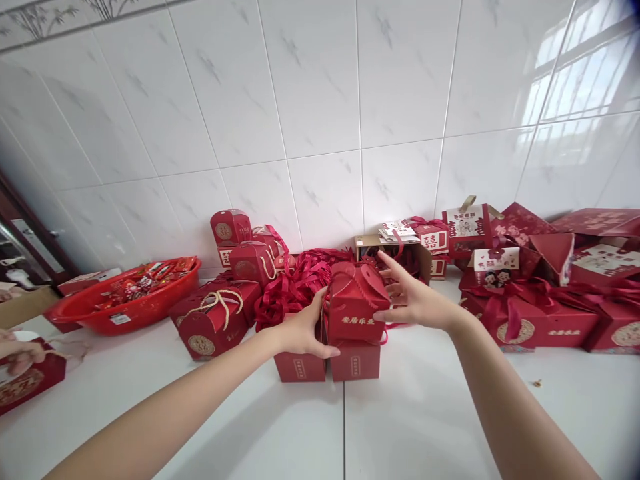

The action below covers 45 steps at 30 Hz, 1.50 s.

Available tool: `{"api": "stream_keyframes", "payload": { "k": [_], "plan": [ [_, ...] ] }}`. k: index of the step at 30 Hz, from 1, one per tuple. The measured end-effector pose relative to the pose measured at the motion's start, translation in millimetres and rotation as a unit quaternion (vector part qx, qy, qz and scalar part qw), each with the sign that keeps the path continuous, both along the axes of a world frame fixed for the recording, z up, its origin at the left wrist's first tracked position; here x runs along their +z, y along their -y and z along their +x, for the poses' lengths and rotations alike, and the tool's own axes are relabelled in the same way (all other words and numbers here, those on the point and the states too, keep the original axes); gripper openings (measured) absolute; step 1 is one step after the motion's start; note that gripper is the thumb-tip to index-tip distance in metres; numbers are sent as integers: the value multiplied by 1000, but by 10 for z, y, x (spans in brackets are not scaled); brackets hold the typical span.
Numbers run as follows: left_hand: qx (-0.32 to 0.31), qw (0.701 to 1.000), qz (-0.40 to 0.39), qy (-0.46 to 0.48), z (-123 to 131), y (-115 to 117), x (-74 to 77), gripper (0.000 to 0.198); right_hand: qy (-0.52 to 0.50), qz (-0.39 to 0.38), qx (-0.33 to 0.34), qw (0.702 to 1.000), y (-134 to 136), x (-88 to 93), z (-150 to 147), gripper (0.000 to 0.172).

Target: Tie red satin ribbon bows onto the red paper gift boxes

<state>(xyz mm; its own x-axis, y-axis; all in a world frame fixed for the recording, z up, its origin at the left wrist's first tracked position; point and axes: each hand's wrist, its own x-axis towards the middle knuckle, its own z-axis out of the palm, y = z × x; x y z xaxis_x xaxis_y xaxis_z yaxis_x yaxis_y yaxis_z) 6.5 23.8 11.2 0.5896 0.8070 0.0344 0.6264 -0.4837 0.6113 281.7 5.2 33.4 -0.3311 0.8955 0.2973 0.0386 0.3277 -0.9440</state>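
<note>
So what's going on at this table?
A person has both bare hands at a red gift box atop lower boxes: left hand against its left side, right hand at its right with fingers spread. Red ribbons lie heaped behind. At far left, another person's hand is on another box.

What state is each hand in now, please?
Left hand: curved at the left side of the upper red cardboard box with gold lettering; whether it grips cannot be told.
Right hand: open, fingers spread at that box's right side.
</note>
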Motion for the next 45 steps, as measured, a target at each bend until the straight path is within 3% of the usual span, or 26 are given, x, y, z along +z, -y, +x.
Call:
{"api": "stream_keyframes", "payload": {
  "k": [7,12,15,18,22,24,26,31,35,38,41,42,45],
  "plan": [
    [20,998,-21,-54,-60,-6,75,114,-28,-37,-56,997,118,127,484,116],
    [26,996,-14,-80,-292,-71,100,110,30,-49,-124,991,46,23,646,113],
    [30,997,-10,-73,-370,-98,87,110,63,-83,-63,992,-82,-135,597,109],
    [33,997,-8,-69,-357,-112,56,110,171,-138,-11,975,-198,-267,494,100],
    [27,999,35,-15,-320,-206,49,102,275,-142,20,951,-209,-244,466,94],
    [71,993,91,25,-370,-335,113,81,279,-96,-3,955,-172,-185,532,88],
    [164,974,150,45,-496,-526,245,64,276,-61,-68,957,-152,-146,629,81],
    [432,869,242,-2,-1013,-1143,733,84,234,0,-234,944,-221,-109,767,75],
    [521,827,197,-78,-1294,-1585,982,98,175,2,-224,959,-353,-102,638,66],
    [549,814,151,-117,-1353,-1814,1029,108,43,-29,-151,987,-560,-348,492,52],
    [556,811,119,-137,-1365,-1974,1017,112,-227,-73,-116,964,-822,-838,399,40],
    [556,811,112,-142,-1369,-2019,1009,113,-268,-112,-106,951,-900,-1006,385,39],
    [559,809,104,-150,-1393,-2144,976,116,-249,-226,-74,939,-1056,-1363,382,32]
  ]
}}
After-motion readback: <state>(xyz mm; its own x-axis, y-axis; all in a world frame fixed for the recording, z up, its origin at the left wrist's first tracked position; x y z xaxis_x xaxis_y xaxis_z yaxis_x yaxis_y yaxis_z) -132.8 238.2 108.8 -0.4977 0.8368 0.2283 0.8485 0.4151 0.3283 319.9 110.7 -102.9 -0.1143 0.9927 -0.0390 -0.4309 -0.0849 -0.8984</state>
